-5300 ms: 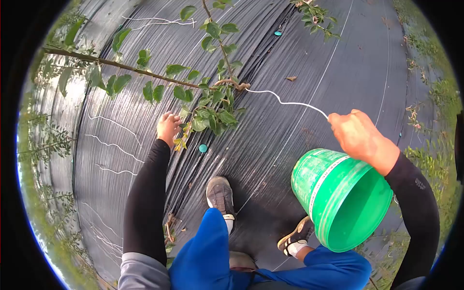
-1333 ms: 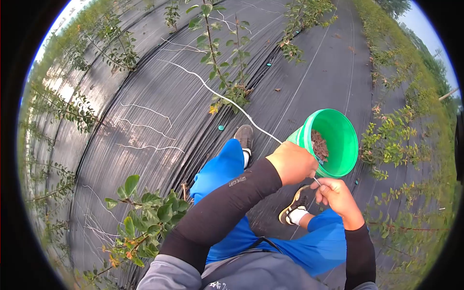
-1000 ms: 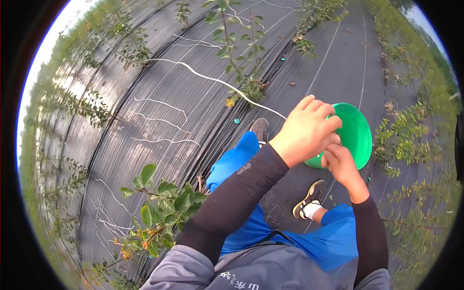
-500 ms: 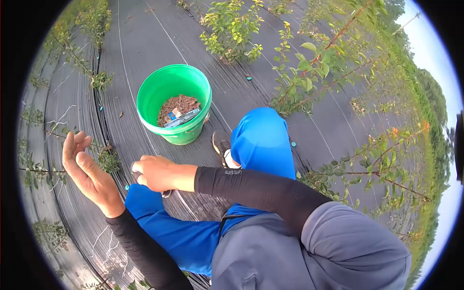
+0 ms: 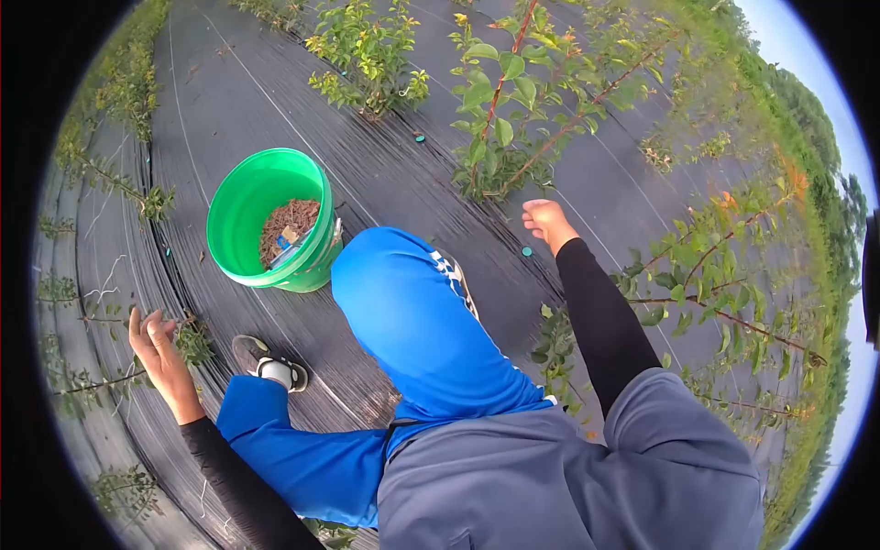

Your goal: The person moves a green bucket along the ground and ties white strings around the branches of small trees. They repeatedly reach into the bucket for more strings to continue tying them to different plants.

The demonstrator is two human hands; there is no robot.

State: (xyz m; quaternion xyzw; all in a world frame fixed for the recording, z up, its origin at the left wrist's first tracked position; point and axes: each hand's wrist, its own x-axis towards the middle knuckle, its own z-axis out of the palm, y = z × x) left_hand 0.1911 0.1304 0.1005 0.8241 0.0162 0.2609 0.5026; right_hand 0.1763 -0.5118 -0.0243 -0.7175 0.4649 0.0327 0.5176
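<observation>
Soft, even daylight falls over my view with no hard shadows, the black ground cloth (image 5: 385,174) shows a pale sheen, the sky (image 5: 779,37) at upper right is washed out, and the fisheye lens bends everything toward a dark round border where the shrubs (image 5: 733,275) smear soft.

Landmark: the bucket (image 5: 266,220) stands on the ground cover (image 5: 385,174), ahead and left of your raised knee (image 5: 403,293).
In the bucket: loose bits (image 5: 286,220) lie on its bottom, with a small tool (image 5: 291,246) on top.
Left of the bucket: your left hand (image 5: 158,344) sits nearer you, at a small plant (image 5: 188,339) on the cover.
Near side of the bucket: your shoe (image 5: 268,362) rests on the cover, between bucket and body.
Right of the bucket: your right hand (image 5: 548,223) is well apart from it, beyond the knee, just below a leafy sapling (image 5: 504,110).
Behind the bucket: another shrub (image 5: 367,55) stands farther off.
</observation>
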